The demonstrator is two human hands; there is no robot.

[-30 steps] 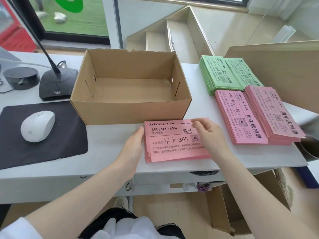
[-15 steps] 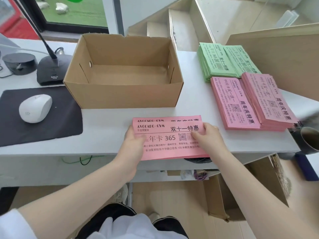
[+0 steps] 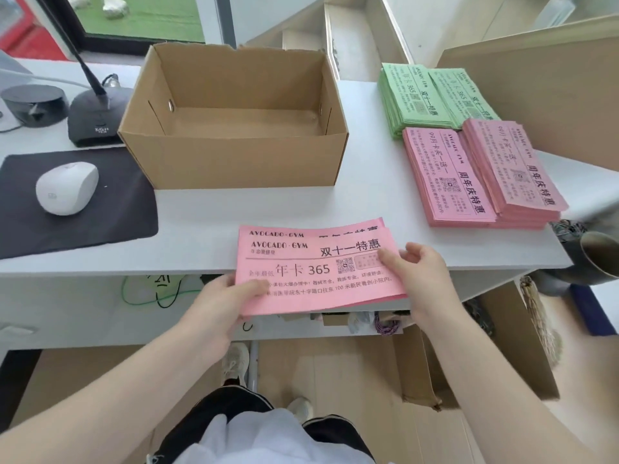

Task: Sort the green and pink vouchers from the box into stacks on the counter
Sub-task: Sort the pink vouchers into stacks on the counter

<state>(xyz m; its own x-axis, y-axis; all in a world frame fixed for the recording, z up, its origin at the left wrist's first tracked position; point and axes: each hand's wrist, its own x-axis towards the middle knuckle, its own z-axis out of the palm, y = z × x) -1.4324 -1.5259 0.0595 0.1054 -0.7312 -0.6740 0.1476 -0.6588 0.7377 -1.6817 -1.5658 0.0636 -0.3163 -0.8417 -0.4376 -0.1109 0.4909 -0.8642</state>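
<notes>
A bundle of pink vouchers (image 3: 315, 269) hangs half over the counter's front edge (image 3: 100, 266). My left hand (image 3: 227, 296) pinches its lower left corner, thumb on top. My right hand (image 3: 415, 276) holds its right end, fingers on the top sheet. The open cardboard box (image 3: 234, 155) behind shows a bare bottom. At the right lie two green voucher stacks (image 3: 412, 98) and, in front of them, two pink voucher stacks (image 3: 449, 179).
A white mouse (image 3: 67, 187) rests on a black pad (image 3: 83, 222) at the left, with a desk microphone base (image 3: 95, 118) behind it. A cup (image 3: 599, 259) stands off the counter's right end. A large cardboard sheet (image 3: 552, 95) leans at the far right.
Both hands have pulled the pink bundle toward me, from flat on the counter by the box to overhanging the front edge. The left hand now pinches its corner.
</notes>
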